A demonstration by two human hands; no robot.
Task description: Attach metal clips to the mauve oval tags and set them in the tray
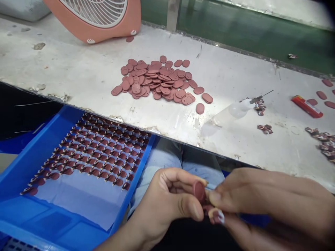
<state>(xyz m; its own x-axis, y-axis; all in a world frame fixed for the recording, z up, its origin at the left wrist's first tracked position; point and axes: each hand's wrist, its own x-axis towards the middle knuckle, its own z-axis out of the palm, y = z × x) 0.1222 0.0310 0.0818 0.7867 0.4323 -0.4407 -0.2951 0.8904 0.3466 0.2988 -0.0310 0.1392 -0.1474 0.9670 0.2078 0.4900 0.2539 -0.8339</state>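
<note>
My left hand and my right hand meet low in the view, over my lap. Both pinch a small brick-red oval piece between thumb and fingers, with a small reddish and white part just under it at my right fingertips. A pile of the same brick-red oval pieces lies on the white bench beyond my hands. To my left a blue tray holds several neat rows of small dark red assembled parts.
A pink fan stands at the bench's far left. A clear squeeze bottle with a needle tip lies on its side at right. A red lighter, loose oval pieces and small scraps lie at the far right. A green surface runs behind.
</note>
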